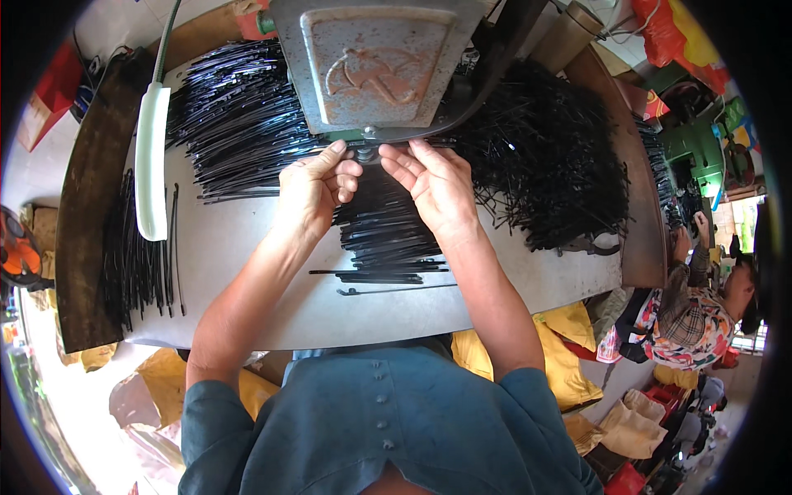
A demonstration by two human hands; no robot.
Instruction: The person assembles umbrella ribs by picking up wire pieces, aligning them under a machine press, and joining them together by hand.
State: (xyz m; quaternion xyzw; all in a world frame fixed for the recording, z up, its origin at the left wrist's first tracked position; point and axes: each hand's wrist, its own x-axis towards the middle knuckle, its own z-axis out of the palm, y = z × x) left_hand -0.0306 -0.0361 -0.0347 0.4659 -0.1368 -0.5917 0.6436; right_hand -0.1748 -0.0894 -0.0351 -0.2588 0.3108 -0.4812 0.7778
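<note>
Pale tabletop (235, 247): black rods (247, 124) stacked left and middle, tangled black heap (553, 157) right.

From my head, a wide fisheye camera looked steeply down past my teal shirt (396, 421) and bare forearms (252, 289) at my left hand (318, 183) and right hand (441, 186), both quite near, above mid-view. Beyond my fingertips the metal machine (375, 74) ran off the top. Below my hands, the table (206, 272) curved; far to their right, a co-worker (689, 330) appeared sideways.

room runs along the front tabletop (330, 318); the machine head (375, 74) probably blocks the back.
</note>
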